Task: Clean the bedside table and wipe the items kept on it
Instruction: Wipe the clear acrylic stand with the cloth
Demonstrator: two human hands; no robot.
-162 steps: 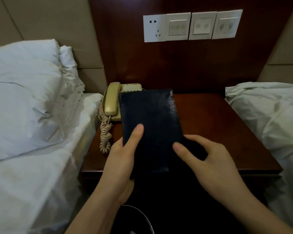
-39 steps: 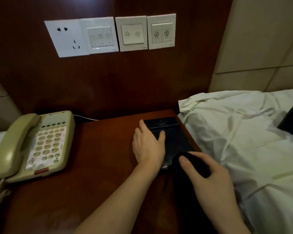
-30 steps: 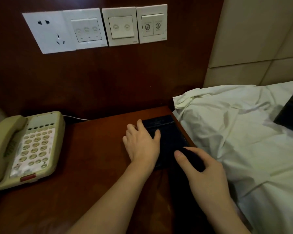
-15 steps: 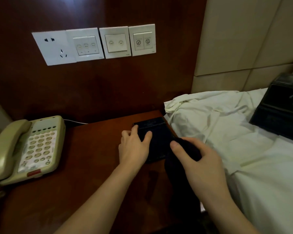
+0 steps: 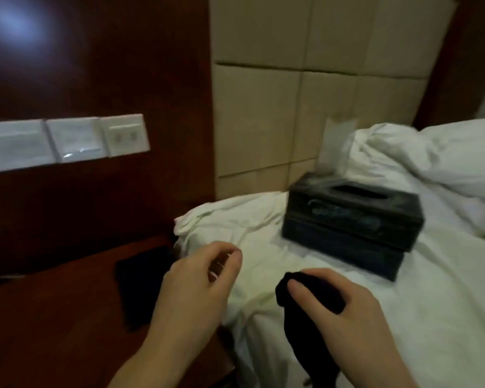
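Frame blurred by motion.

Left hand point(image 5: 196, 284): raised over the seam between bench and bed, fingers loosely curled, thumb and forefinger tips near each other, nothing held.

Right hand point(image 5: 345, 306): at 5 o'clock of the frame, over the bed sheet, thumb and fingers curled round a black cloth point(image 5: 305, 312); the cloth's free end hangs down toward the lower edge.

Bench point(image 5: 53, 317): dark red-brown wood, lower left of the frame. A flat black folder point(image 5: 140, 284) lies on it near its right edge, at 9 o'clock of the left hand, partly covered by that hand.

Bed point(image 5: 403, 317): white, rumpled sheet, fills the right half. A dark tissue box point(image 5: 353, 222) sits on the sheet at 12 o'clock of the right hand, well apart from both hands; a pale tissue point(image 5: 333, 147) stands up from its far end. A white pillow point(image 5: 445, 163) lies at 2 o'clock of the box.

Wall: dark wood panel behind the bench, with a row of white switch plates point(image 5: 67, 141) at 10 o'clock; padded beige headboard point(image 5: 305, 93) behind the bed.
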